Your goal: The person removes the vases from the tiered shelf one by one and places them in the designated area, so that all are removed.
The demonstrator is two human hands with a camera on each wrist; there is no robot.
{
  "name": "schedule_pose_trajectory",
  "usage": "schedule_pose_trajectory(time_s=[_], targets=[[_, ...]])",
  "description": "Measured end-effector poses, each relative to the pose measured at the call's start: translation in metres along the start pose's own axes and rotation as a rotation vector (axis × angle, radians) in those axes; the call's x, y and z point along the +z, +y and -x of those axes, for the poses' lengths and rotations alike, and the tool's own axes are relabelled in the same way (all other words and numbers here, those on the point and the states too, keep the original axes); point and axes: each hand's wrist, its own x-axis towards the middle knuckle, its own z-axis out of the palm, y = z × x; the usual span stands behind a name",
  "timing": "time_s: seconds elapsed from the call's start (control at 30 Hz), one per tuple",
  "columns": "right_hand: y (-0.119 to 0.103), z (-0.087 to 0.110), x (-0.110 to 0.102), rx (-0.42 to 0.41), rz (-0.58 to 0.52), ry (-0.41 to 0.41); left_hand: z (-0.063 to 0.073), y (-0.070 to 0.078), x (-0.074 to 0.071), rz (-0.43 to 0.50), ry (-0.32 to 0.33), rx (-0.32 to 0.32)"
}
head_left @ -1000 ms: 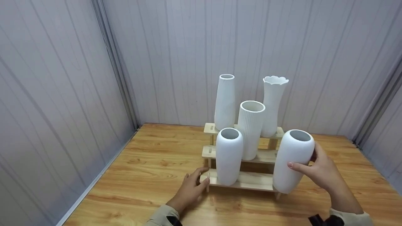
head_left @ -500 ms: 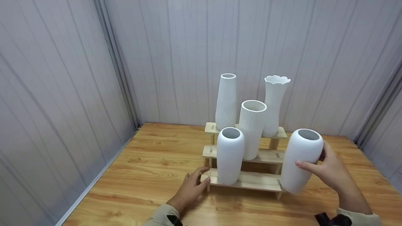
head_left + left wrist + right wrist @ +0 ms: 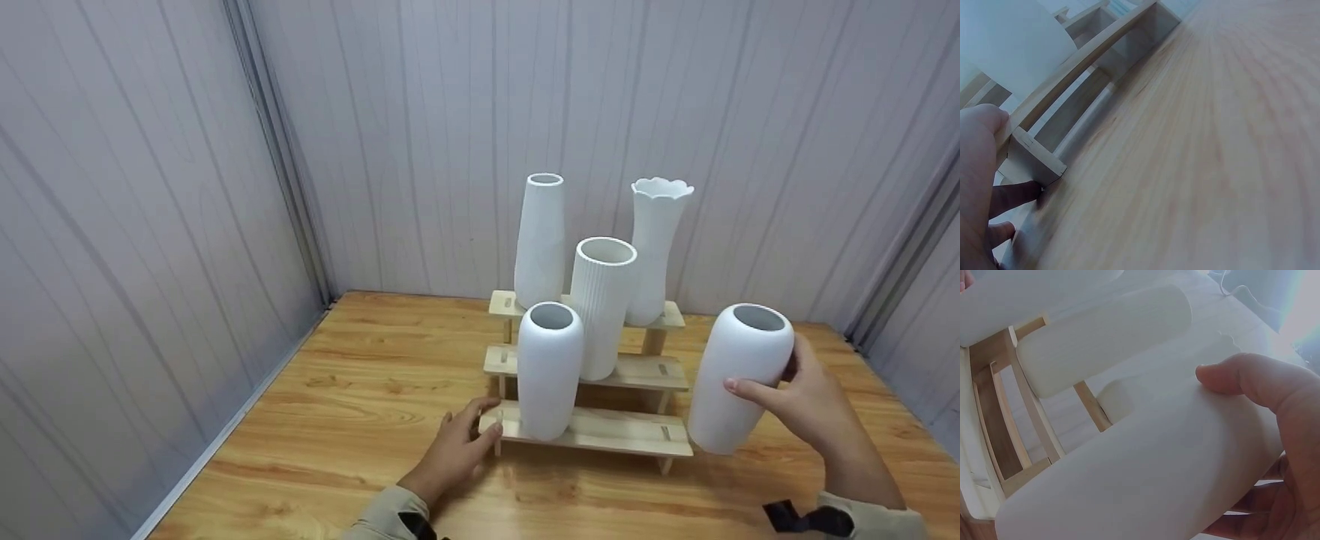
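Note:
My right hand (image 3: 806, 397) grips a smooth white vase (image 3: 739, 379), thumb across its front and fingers behind. The vase tilts slightly, just right of a three-tier wooden stand (image 3: 630, 431); whether its base touches the table cannot be told. At the left end of the lowest tier, my left hand (image 3: 459, 448) holds the stand; in the left wrist view its thumb (image 3: 994, 116) lies on the board and its fingers reach around the leg. A similar smooth vase (image 3: 550, 375) stands on the lowest tier, left side.
On the middle tier stands a ribbed vase (image 3: 600, 315). The top tier bears a slim tapered vase (image 3: 540, 240) and a scallop-rimmed vase (image 3: 652, 255). Everything is on a wood-grain table (image 3: 360, 390), with pale panel walls (image 3: 450, 135) behind and at the sides.
My right hand has carried the smooth vase rightward, away from the lowest tier's right end, which now shows fully. The left hand has stayed at the stand.

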Motion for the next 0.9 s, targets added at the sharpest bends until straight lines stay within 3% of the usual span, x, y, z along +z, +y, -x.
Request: schedule_pose_trajectory(time_s=[0.3,0.9], targets=[[0.014,-0.005,0.000,-0.034,-0.030,0.026,0.002,-0.001,-0.001,0.017,-0.021,-0.003],[0.035,-0.016,0.006,0.096,-0.070,-0.036,0.000,-0.001,0.000,-0.018,-0.004,0.005]])
